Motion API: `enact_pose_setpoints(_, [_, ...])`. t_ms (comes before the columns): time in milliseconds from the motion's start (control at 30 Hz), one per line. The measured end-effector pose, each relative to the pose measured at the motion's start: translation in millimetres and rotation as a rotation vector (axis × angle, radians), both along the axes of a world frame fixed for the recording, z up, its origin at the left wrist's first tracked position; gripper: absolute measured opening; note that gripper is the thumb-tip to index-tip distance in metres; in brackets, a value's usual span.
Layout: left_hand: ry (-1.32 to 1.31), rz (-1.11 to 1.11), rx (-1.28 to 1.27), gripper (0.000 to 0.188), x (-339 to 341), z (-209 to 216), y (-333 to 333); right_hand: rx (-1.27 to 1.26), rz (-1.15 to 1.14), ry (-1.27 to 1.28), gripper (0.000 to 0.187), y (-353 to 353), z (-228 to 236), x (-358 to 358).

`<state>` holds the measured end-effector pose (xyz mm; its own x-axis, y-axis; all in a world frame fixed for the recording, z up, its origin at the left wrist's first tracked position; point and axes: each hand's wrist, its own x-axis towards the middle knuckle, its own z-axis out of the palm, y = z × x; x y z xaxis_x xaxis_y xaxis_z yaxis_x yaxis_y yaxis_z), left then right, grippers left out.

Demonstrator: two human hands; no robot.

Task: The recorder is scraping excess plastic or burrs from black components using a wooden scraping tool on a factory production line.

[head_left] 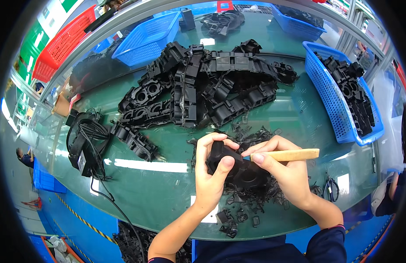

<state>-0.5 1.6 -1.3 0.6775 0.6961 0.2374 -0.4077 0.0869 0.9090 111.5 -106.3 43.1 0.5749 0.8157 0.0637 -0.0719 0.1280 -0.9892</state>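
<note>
My left hand (210, 175) is closed around a black molded plastic part (244, 175), with the thumb laid along its top. In my right hand (288, 173) is a knife with a pale yellow handle (297, 154). Its tip end points left and meets the upper side of the part; the fingers partly hide the blade. Black plastic scraps (231, 215) lie around and below the part on the green table (168, 193). Beyond my hands rises a heap of longer black molded parts (184, 98), and a single similar piece (135, 142) lies to its left.
To the right stands a blue basket (323, 94) of black parts. Small cutters (330, 188) lie near my right forearm. A black device with coiled cable (86, 140) sits at the left, its cord running over the table edge. Another blue basket (152, 37) is at the back.
</note>
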Motion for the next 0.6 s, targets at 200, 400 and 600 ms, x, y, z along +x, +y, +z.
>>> enact_pose_setpoints(200, [-0.006,0.031,0.054,0.043,0,-2,-1,0.055,-0.015,-0.052,0.007,2,-1,-3])
enact_pose_setpoints(400, [-0.002,0.160,0.257,0.042,3,-5,-10,0.074,-0.142,-0.418,0.007,1,-18,-10])
enact_pose_setpoints(600, [-0.024,0.078,0.010,0.035,0,-4,-5,0.073,0.003,-0.247,0.009,5,-12,2])
